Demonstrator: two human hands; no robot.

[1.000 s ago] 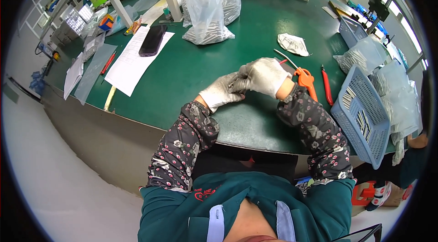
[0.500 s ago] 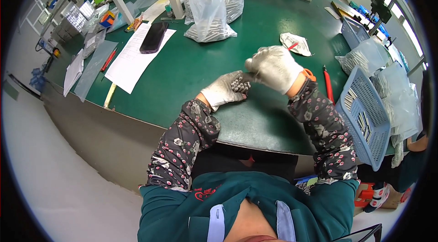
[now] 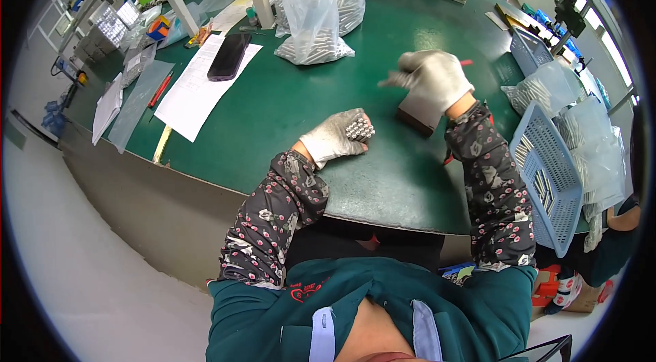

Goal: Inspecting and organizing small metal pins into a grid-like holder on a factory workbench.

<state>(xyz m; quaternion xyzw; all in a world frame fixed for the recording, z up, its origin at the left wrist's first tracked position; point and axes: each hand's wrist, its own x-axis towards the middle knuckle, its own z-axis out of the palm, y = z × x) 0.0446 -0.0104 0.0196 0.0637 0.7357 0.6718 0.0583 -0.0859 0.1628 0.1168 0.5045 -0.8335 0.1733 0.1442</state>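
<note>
My left hand (image 3: pixel 335 136), in a white work glove, rests on the green table (image 3: pixel 307 195). It is wrapped round a bundle of slim metal pins (image 3: pixel 359 130), whose round ends face up and to the right. Farther right, my gloved right hand (image 3: pixel 434 78) hovers over a dark rectangular block (image 3: pixel 418 116). Its fingers reach leftward, somewhat blurred, and I see nothing held in them. The hand covers part of the block. Beyond it a red tip (image 3: pixel 466 62) shows, while a red-handled tool (image 3: pixel 448 157) lies partly hidden by my right sleeve.
A blue basket (image 3: pixel 567 208) with loose metal pins stands at the right edge, beside bagged pins (image 3: pixel 594 147). Clear bags of pins (image 3: pixel 314 48) stand at the back. On the left lie a phone (image 3: pixel 229 57), paper sheets (image 3: pixel 191 99) and a red pen (image 3: pixel 160 89).
My right hand has moved away from the pin bundle, to the right and slightly back, and its fingers have loosened. The dark block now shows beneath it. My left hand has stayed in place.
</note>
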